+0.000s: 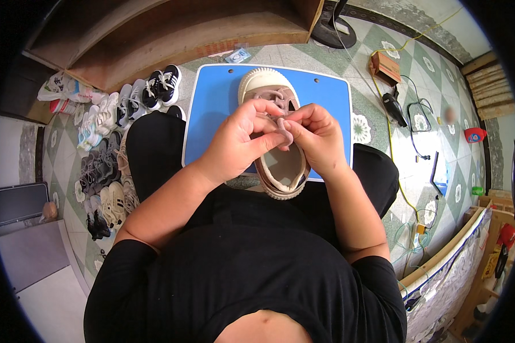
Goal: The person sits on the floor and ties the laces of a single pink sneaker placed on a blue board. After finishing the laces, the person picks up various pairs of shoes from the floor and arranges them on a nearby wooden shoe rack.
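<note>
A pinkish-brown shoe [268, 91] with a cream toe and thick ribbed sole lies on a blue board [209, 97], its toe pointing away from me and its heel toward my lap. Above its opening, my left hand [243, 137] pinches a pink shoelace [285, 132] between thumb and fingers. From the other side my right hand [317, 137] closes thumb and forefinger on the same lace, close to the left fingertips. The lace is bent into a loop there. Both hands cover the middle of the shoe.
Several pairs of shoes [111, 154] stand in rows on the tiled floor at left. A wooden shelf [189, 34] is behind the board. At right lie a carton [385, 68], a black hair dryer [393, 107] and a yellow cord [390, 148].
</note>
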A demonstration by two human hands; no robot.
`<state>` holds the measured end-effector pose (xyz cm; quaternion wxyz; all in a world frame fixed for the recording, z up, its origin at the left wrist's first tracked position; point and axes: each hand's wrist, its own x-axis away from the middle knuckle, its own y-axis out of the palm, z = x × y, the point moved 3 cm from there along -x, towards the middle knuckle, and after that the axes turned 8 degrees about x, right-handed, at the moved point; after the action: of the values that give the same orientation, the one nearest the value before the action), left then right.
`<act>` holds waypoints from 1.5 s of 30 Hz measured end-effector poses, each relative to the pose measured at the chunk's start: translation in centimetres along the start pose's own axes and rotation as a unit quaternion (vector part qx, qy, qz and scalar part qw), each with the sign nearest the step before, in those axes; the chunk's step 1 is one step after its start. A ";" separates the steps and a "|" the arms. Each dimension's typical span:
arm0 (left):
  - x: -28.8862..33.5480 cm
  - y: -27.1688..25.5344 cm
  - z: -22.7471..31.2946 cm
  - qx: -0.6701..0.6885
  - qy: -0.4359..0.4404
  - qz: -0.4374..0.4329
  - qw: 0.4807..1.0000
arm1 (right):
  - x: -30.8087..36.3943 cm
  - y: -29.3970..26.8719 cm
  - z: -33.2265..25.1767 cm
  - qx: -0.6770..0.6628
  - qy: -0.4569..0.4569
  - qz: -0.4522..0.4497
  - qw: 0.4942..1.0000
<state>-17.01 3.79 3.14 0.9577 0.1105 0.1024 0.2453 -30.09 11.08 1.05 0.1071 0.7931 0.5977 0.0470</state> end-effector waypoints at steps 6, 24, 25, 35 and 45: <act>0.1 0.1 0.0 0.024 -0.034 0.008 0.999 | 0.2 -0.6 0.3 0.115 0.000 -0.035 0.993; -0.1 -0.9 -0.4 -0.259 0.092 -0.005 0.962 | 0.1 -0.4 -0.1 0.076 -0.012 0.008 0.997; -0.1 -1.1 -0.9 -0.174 0.025 0.017 0.984 | 0.2 -0.2 -0.4 0.060 -0.028 0.006 0.998; -0.3 -0.7 0.4 -0.275 0.132 -0.003 0.952 | -0.1 -0.2 -0.3 0.000 0.030 0.024 0.999; 0.3 -0.8 0.9 -0.338 0.186 0.076 0.920 | 0.6 0.6 -1.8 0.279 -0.018 0.009 0.960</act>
<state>-16.22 3.13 3.72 0.8803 -0.2597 0.1806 0.3535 -29.74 11.72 2.91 -0.1076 0.7974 0.5783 -0.1349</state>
